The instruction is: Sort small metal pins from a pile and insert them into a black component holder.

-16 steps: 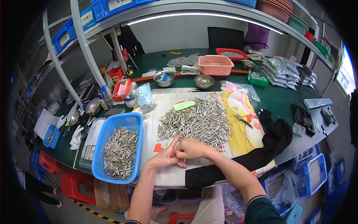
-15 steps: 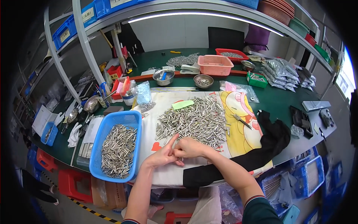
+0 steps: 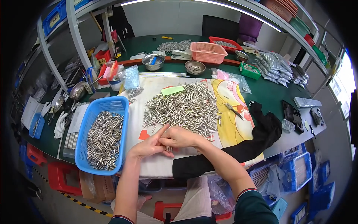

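– Since half a second ago, your head has shifted: in the head view the whole scene sits further left and higher, and more of the metal pins (image 3: 169,148) shows under your right hand (image 3: 181,137).

– So what is that hand doing?

– It curls tightly around a few of those pins, their ends poking out below your fingers. Your left hand (image 3: 147,146) meets it, index finger stretched toward the pile of pins (image 3: 182,108); whether its other fingers grip anything, we cannot tell.

– And where does that pile lie?

– Just beyond your hands, on the patterned cloth (image 3: 154,164) spread over the green surface (image 3: 268,95). Near its far edge rests a green slip (image 3: 172,90), and pliers (image 3: 235,111) lie to its right.

– And at your left?

– Your blue basket (image 3: 112,105) stands there, holding loose pins (image 3: 106,138). Nearer you, a black cloth (image 3: 192,167) runs beneath your right forearm (image 3: 223,160).
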The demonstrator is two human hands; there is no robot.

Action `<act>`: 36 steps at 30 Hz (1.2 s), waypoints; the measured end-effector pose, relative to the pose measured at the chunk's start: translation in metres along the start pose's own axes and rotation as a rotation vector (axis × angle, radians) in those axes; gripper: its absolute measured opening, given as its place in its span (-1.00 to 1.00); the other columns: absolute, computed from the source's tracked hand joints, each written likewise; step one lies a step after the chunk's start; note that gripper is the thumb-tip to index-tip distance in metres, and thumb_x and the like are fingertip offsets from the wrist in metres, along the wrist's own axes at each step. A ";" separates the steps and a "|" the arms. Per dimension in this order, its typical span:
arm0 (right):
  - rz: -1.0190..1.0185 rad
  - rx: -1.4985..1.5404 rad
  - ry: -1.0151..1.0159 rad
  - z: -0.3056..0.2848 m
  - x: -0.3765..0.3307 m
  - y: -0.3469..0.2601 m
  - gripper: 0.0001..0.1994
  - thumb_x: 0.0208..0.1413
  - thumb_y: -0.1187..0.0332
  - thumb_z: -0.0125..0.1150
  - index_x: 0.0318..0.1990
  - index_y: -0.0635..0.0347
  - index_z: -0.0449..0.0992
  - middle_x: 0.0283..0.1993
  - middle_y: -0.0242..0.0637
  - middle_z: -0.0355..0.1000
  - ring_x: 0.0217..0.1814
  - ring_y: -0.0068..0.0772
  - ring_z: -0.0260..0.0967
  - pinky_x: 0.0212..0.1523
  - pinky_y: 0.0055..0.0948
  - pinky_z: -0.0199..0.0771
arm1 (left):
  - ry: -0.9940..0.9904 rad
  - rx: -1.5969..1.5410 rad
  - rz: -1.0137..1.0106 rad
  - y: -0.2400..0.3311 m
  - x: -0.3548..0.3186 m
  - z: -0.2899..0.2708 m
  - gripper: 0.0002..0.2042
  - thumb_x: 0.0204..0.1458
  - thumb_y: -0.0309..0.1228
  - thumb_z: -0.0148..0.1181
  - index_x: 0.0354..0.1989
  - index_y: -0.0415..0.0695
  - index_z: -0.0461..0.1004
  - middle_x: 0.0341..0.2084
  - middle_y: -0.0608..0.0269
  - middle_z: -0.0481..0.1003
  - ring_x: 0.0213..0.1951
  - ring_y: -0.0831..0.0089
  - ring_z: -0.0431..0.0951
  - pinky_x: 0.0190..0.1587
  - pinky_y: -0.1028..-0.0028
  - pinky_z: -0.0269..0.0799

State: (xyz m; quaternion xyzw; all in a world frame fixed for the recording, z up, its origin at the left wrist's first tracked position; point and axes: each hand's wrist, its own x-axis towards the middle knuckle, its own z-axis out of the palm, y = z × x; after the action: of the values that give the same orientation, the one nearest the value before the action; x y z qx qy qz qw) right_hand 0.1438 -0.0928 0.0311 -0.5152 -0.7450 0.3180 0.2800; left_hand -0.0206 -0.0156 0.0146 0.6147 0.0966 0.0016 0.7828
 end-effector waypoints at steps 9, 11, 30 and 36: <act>0.003 0.189 -0.131 -0.002 0.001 0.006 -0.75 -0.01 0.38 -0.08 -0.59 0.33 0.43 -0.69 -0.33 0.35 -0.63 -0.59 0.30 -0.57 -0.53 0.33 | -0.045 -0.028 -0.031 0.001 0.000 0.002 -0.14 -0.12 -0.73 -0.08 0.31 -0.07 -0.46 -0.18 0.02 0.37 -0.24 0.22 0.56 -0.11 0.42 0.44; 0.073 0.317 -0.040 -0.003 -0.001 0.005 -0.73 0.02 0.37 -0.10 -0.64 0.29 0.39 -0.72 -0.42 0.30 -0.67 -0.66 0.24 -0.63 -0.58 0.26 | 0.087 -0.102 0.044 -0.006 0.005 -0.005 -0.20 -0.14 -0.71 0.01 0.30 -0.13 -0.24 -0.27 0.06 0.45 -0.31 0.26 0.57 -0.20 0.43 0.48; 0.014 -0.195 0.428 0.010 0.009 0.013 -0.71 -0.02 0.27 -0.02 -0.64 0.27 0.44 -0.67 -0.06 0.34 -0.59 -0.03 0.34 -0.53 -0.22 0.33 | 0.324 -0.039 0.080 -0.007 0.006 -0.006 -0.84 0.11 -0.48 -0.01 -0.25 -0.33 0.44 -0.41 0.11 0.51 -0.40 0.45 0.56 -0.30 0.59 0.50; 0.077 -0.023 0.316 0.010 0.007 0.014 -0.66 0.02 0.25 -0.02 -0.62 0.38 0.41 -0.71 -0.04 0.30 -0.70 -0.25 0.27 -0.56 -0.30 0.30 | 0.253 -0.036 0.026 -0.006 0.003 -0.004 -0.82 0.09 -0.48 0.00 -0.24 -0.35 0.43 -0.40 0.02 0.52 -0.41 0.43 0.57 -0.30 0.57 0.50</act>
State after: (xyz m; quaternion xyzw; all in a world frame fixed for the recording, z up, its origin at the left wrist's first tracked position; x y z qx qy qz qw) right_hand 0.1420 -0.0840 0.0148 -0.5900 -0.6750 0.2349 0.3757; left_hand -0.0186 -0.0129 0.0076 0.5967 0.1867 0.0911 0.7751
